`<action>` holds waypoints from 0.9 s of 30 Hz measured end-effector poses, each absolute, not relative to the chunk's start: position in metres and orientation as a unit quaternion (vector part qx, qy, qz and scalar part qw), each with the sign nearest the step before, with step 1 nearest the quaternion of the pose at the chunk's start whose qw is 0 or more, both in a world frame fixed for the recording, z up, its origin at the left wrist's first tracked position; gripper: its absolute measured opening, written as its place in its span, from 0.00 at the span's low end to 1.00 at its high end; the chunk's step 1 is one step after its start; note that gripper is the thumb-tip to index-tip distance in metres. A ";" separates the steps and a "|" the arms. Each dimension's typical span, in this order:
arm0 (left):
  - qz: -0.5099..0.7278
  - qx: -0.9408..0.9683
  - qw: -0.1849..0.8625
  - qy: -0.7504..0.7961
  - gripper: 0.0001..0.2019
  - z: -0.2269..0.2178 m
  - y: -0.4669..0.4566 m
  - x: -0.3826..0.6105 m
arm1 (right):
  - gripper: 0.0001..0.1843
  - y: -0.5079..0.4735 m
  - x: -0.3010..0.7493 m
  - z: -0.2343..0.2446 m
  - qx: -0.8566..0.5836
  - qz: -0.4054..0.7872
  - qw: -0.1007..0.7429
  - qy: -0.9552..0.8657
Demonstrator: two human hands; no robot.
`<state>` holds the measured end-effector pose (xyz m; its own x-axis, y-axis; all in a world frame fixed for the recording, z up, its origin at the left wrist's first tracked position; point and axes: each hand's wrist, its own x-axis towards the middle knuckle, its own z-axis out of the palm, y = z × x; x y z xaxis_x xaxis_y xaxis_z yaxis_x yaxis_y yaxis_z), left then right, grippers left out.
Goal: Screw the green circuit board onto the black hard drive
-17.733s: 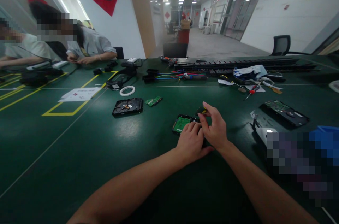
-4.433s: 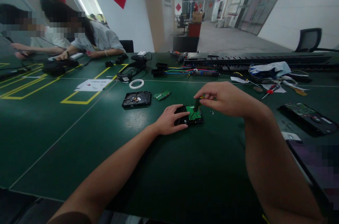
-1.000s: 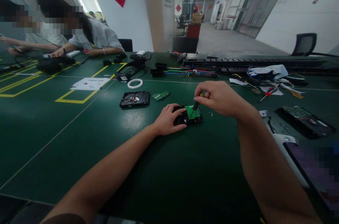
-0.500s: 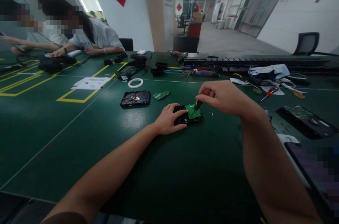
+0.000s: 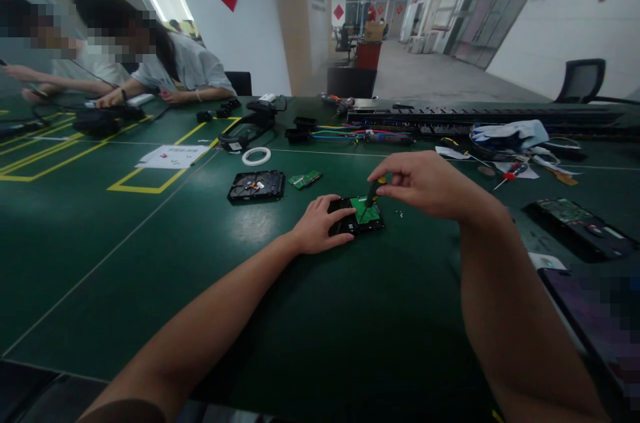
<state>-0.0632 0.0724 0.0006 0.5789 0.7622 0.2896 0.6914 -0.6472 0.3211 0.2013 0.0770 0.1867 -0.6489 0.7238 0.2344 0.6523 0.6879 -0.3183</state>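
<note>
A black hard drive with a green circuit board (image 5: 369, 214) lies flat on the green table in front of me. My left hand (image 5: 320, 226) grips its left end, thumb along the near side and fingers across the top. Between the thumb and fingertips of my right hand (image 5: 417, 186) is a small screwdriver (image 5: 373, 193) with a dark and yellow handle. It slants down, its tip at the green board. Several tiny screws (image 5: 399, 214) lie right of the drive. Beyond my left hand are a loose green circuit board (image 5: 305, 179) and another hard drive (image 5: 256, 187).
A white tape ring (image 5: 256, 156) lies behind the second drive. To the right are a red-handled screwdriver (image 5: 511, 175), another drive (image 5: 583, 228) and a laptop-like device (image 5: 590, 316). Wires and long black racks (image 5: 475, 117) line the back. Two people sit at the far left.
My right hand's fingers have shifted on the screwdriver handle, opening a little so that more of its yellow top shows. My left hand and the hard drive stay in place.
</note>
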 end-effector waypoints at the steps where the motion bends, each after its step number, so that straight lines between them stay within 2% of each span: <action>1: 0.204 0.884 0.087 0.411 0.35 0.001 0.072 -0.063 | 0.14 0.077 0.201 0.186 -0.381 0.109 0.174 -0.901; 7: 0.206 0.884 0.089 0.410 0.35 0.001 0.072 -0.063 | 0.14 0.079 0.200 0.183 -0.400 0.086 0.197 -0.891; 27: 0.210 0.882 0.090 0.412 0.35 0.000 0.072 -0.064 | 0.16 0.078 0.201 0.184 -0.372 0.078 0.175 -0.908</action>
